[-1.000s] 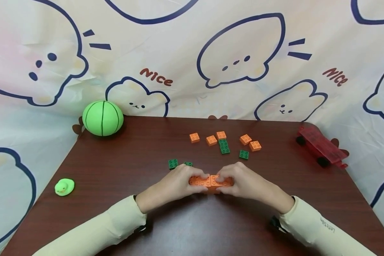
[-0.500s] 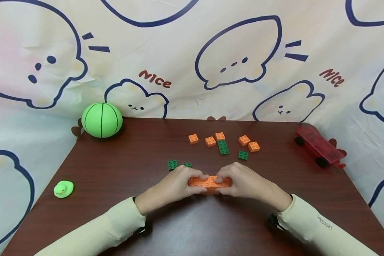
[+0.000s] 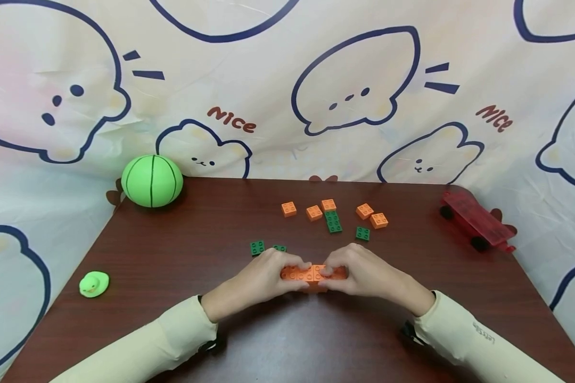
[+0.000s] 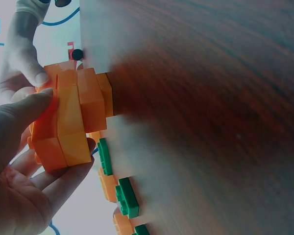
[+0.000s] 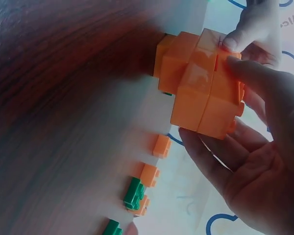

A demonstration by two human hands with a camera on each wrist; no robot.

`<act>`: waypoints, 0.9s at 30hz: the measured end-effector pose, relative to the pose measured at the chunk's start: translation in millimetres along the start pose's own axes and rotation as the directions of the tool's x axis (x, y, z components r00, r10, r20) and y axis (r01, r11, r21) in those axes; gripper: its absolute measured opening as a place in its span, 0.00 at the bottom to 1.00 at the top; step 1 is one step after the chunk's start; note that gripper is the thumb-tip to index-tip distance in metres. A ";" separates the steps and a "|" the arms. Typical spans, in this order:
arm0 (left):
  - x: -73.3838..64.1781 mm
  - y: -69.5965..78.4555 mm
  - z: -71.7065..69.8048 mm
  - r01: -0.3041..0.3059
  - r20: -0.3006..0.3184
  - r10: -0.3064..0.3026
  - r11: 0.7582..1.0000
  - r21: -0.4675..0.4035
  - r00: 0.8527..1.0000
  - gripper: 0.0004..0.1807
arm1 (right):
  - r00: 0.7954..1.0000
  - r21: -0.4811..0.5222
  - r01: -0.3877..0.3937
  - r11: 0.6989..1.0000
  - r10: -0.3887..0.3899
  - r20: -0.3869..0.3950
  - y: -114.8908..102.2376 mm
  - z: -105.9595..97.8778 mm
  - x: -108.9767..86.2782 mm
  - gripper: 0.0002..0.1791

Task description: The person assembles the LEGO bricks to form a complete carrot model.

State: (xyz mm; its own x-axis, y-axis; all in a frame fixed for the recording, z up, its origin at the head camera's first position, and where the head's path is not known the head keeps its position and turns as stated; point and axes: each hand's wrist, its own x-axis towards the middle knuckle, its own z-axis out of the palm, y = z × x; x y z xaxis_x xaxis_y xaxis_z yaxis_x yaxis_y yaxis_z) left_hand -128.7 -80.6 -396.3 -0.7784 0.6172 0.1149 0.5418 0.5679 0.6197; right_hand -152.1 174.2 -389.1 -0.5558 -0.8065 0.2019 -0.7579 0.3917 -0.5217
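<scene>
A built stack of orange toy building bricks [image 3: 306,274] stands at the middle of the table, between both hands. In the wrist views the stack [image 4: 68,122] is narrow at its base and wider in its upper layers. My left hand [image 3: 268,274] grips its left end, thumb on the near side and fingers on the far side. My right hand [image 3: 366,274] grips the right end the same way. Both thumbs show against the upper bricks [image 5: 225,93] in the right wrist view. Just beyond the left hand lie two small green bricks [image 3: 257,248], one partly hidden by it.
Several loose orange bricks [image 3: 289,209] lie farther back, with a longer green brick [image 3: 333,222] and a small green brick [image 3: 362,233]. A green ball [image 3: 152,181] sits back left, a green toy duck [image 3: 93,284] at left. A red toy skateboard [image 3: 476,221] is at right.
Both hands keep the same hold on the orange brick stack. Only the head view has shifted slightly.
</scene>
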 end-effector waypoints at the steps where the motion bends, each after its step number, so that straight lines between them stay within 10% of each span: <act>1: -0.2 -0.1 0.0 0.000 -0.001 0.000 1.000 0.001 1.000 0.16 | 1.000 -0.002 -0.006 1.000 0.006 0.001 -1.2 -0.4 0.5 0.03; 18: 0.2 0.0 0.9 0.001 -0.011 -0.001 1.000 -0.002 1.000 0.16 | 0.996 -0.009 -0.088 0.996 0.088 0.000 -7.4 -2.2 1.0 0.03; 27: -1.2 -1.7 1.7 -0.011 -0.023 0.011 1.000 -0.002 1.000 0.15 | 0.998 -0.204 -0.062 0.977 0.065 0.011 -7.8 3.5 -13.0 0.10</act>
State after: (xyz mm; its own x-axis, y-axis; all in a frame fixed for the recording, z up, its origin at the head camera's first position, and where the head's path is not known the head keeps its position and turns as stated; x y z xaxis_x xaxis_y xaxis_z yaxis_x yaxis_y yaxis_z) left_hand -128.1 -81.3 -398.8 -0.7794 0.6108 0.1395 0.5499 0.5601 0.6197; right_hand -137.8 180.0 -390.4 -0.6001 -0.7842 0.1579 -0.7759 0.5227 -0.3533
